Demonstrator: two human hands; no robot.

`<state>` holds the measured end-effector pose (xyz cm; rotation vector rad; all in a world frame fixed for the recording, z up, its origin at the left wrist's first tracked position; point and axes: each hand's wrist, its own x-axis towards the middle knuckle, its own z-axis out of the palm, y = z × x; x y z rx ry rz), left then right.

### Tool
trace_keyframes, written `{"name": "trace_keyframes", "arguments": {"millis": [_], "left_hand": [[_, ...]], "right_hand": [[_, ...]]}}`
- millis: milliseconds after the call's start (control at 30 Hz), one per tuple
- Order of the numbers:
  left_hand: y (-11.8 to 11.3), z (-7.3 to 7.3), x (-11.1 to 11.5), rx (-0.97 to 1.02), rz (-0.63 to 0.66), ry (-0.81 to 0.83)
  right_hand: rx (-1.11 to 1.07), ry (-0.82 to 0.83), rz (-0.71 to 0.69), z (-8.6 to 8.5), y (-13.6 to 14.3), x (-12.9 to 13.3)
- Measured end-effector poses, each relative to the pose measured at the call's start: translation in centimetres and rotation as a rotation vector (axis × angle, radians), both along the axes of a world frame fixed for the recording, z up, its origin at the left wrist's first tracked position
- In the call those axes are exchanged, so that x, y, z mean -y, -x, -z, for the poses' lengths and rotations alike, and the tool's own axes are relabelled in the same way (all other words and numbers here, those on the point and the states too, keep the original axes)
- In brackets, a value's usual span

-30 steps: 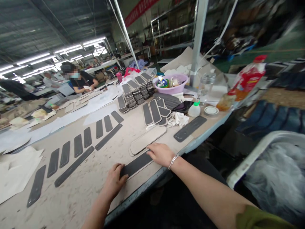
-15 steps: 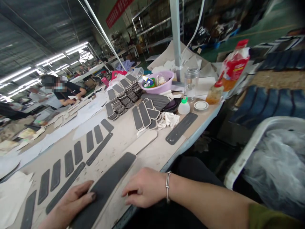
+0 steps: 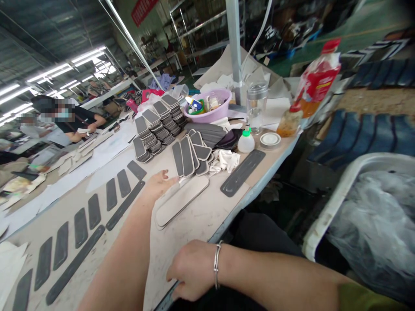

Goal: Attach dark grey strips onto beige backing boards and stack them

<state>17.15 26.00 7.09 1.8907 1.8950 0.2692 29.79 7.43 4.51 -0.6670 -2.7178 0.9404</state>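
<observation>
Left hand (image 3: 161, 183) is loosely spread, just left of some bordered panels (image 3: 187, 156); right hand (image 3: 194, 270) is curled at the table (image 3: 201, 216)'s near edge, can't tell if gripping anything. Eight short strips (image 3: 81, 227), two long strips (image 3: 125, 205) sit left.

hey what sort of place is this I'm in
Probably a factory workshop: stacks of dark, pale-edged pieces stand on a long worktable, another person handles something pale farther back, and rows of tube lights hang under a high roof.
</observation>
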Motion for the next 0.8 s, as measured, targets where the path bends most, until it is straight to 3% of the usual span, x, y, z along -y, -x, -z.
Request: {"name": "trace_keyframes", "arguments": {"millis": [100,200,367,533,667,800], "left_hand": [[1.2,2.6,2.5,-0.223,0.341,0.079],[2.0,3.9,4.7,-0.345,0.445,0.056],[2.4,3.7,5.6,-0.374,0.439,0.003],[4.0,1.9,7.4,-0.325,0.373,-0.058],[7.0,0.7,12.2,-0.32,0.319,-0.075],[9.9,1.4,18.6,-0.345,0.31,0.012]], "right_hand": [[0.077,-0.008,0.003,0.1,0.1,-0.1],[0.124,-0.024,0.0,0.4,0.5,0.0],[0.161,-0.066,0.006,1.0,1.1,0.0],[0.103,-0.099,0.022,1.4,1.0,-0.1],[0.056,-0.084,0.005,1.4,1.1,0.3],[-0.017,-0.057,-0.048,1.1,1.4,1.0]]}}
